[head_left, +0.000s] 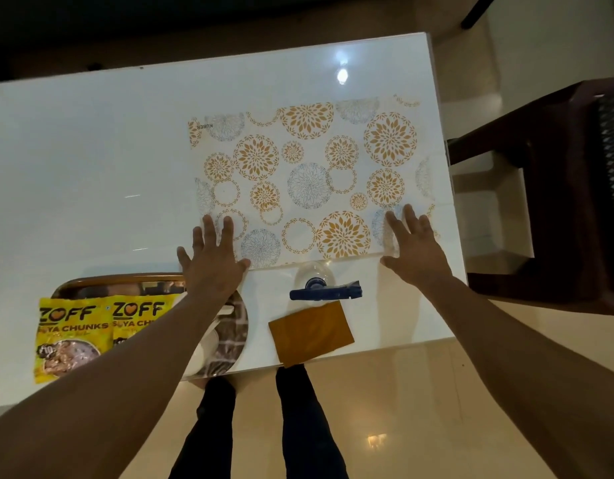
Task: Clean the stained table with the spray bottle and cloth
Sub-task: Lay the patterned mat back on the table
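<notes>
A clear spray bottle with a dark blue trigger head (324, 288) stands near the front edge of the glossy white table (91, 160). Just in front of it lies a folded mustard-orange cloth (310, 333), its corner hanging over the table's edge. A see-through placemat printed with orange and grey flower circles (309, 181) lies flat on the right half of the table. My left hand (212, 261) rests with fingers spread on the mat's near left corner. My right hand (412, 243) lies flat and spread on its near right corner. Neither hand holds anything.
At the front left, a wooden-rimmed tray (125, 283) carries two yellow soya-chunk packets (73, 337) and a white dish partly hidden by my left arm. A dark brown chair (558, 188) stands close to the table's right side. My legs stand on the beige tile floor below.
</notes>
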